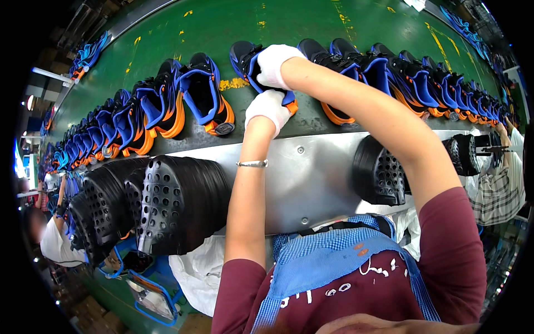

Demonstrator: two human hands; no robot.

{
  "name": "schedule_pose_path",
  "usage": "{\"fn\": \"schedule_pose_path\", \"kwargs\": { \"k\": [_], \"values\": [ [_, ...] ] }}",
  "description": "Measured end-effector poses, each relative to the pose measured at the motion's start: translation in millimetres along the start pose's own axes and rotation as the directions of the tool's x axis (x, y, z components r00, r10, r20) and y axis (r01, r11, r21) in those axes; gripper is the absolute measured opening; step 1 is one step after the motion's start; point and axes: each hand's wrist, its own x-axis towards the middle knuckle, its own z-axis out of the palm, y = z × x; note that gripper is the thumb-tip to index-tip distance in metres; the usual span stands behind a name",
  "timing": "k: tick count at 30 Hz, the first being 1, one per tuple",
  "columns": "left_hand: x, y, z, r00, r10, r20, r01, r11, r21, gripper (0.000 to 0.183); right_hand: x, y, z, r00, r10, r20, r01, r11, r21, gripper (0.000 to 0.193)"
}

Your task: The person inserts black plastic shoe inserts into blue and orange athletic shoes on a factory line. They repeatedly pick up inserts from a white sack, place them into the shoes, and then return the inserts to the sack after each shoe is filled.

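Left hand (268,112) and right hand (276,65) on one black-and-blue shoe (242,58)
Both touch its collar at the green bench (222,28); fingers partly hidden, so cannot tell how far either grip closes

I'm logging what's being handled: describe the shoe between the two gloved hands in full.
The shoe has a dark, fabric-looking upper, blue edging around its opening and orange at the heel. Its toe points away from the person, slightly left. It is at the green work surface, between other shoes; whether it rests there is unclear. The right hand covers part of the opening; the left hand is at the heel end.
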Motion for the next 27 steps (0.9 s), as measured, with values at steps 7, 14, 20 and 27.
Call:
{"fn": "schedule_pose_path", "kwargs": {
  "k": [7, 14, 20, 27],
  "values": [
    [23.5, -3.2, 4.5, 0.969, -0.094, 0.227, 0.057, 0.984, 0.167, 0.045, 42.7, 10.1, 42.5, 0.996, 0.087, -0.015, -0.085, 0.990, 0.115, 0.027],
    [28.4, 4.3, 0.5, 0.947, -0.151, 0.284, 0.078, 0.965, 0.251, 0.039, 47.9, 15.4, 55.6, 0.988, 0.046, -0.147, -0.020, 0.985, 0.174, 0.028],
    [12.0, 15.2, -3.6, 0.981, -0.055, 0.186, -0.003, 0.955, 0.295, 0.043, -11.2, 37.5, 17.9, 0.992, -0.113, -0.056, 0.122, 0.971, 0.204, 0.045],
    [-32.7, -18.4, -22.5, 0.983, -0.047, -0.178, 0.093, 0.962, 0.255, 0.037, -200.0, 112.0, 2.7, 0.938, -0.272, -0.216, 0.301, 0.946, 0.118, 0.034]
  ]
}}
